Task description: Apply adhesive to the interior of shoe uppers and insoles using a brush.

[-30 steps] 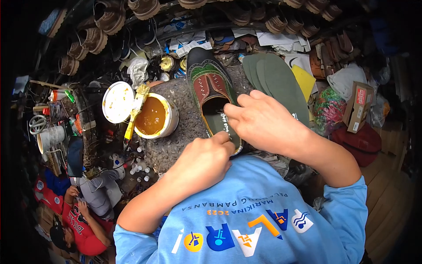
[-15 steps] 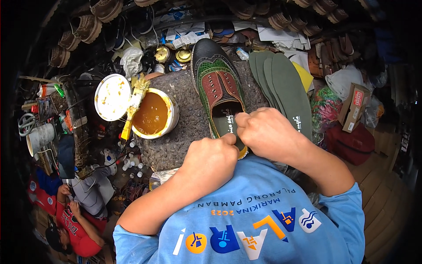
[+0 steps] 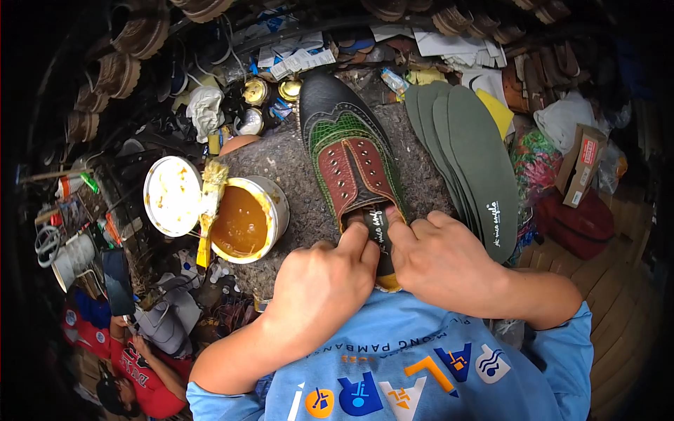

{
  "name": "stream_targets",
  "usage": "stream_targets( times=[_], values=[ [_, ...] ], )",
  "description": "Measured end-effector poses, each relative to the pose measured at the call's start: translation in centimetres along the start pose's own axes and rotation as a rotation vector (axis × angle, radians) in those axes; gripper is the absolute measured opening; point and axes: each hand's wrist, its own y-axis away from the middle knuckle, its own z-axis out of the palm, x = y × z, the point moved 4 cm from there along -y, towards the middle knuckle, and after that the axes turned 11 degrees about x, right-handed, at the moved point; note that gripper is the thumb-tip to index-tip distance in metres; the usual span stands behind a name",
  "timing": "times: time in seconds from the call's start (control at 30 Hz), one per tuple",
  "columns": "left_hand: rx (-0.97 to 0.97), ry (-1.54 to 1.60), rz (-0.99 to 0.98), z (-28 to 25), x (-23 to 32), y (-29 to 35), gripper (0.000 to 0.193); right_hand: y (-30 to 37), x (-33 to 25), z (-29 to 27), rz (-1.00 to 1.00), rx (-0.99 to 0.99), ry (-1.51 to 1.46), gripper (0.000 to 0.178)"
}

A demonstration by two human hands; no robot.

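Note:
A black, green and red-brown wingtip shoe (image 3: 349, 149) with bare eyelets lies on the rough dark block, its toe pointing away from me. Inside its opening is a dark insole (image 3: 382, 231) with pale script. My left hand (image 3: 326, 277) grips the left rim of the opening, fingers bent and the index reaching inside. Opposite it, my right hand (image 3: 449, 259) is closed at the right rim, with its thumb side dipping into the shoe. The fingertips are partly hidden by the shoe's sides. The yellowish heel end touches my blue shirt.
An open tub of amber glue (image 3: 244, 219) stands left of the shoe, a messy brush (image 3: 209, 203) on its rim beside the lid (image 3: 172, 196). Several grey-green insoles (image 3: 472, 165) lie to the right. Another person in red (image 3: 144, 375) sits at lower left.
My hands have moved down in the view and further apart, and the fingers reach into the shoe's opening. More of the insole shows between them. The whole view has shifted slightly.

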Motion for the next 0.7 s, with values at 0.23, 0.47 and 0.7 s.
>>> stream_targets(
  times=[0.23, 0.47, 0.7],
  values=[
    [-0.226, 0.075, -0.072, -0.9, -1.4, -1.0, 0.032, 0.0, 0.4, 0.3, 0.032, 0.198, 0.031, 0.013],
    [0.250, 0.688, -0.288, -5.3, -4.1, 0.8, 0.040, 1.9, -2.3, 0.2, 0.136, 0.273, -0.123, 0.038],
    [0.942, 0.612, -0.713, -6.2, -7.8, 10.4, 0.029, 2.1, -2.4, 1.1, 0.150, 0.360, -0.292, 0.032]
  ],
)
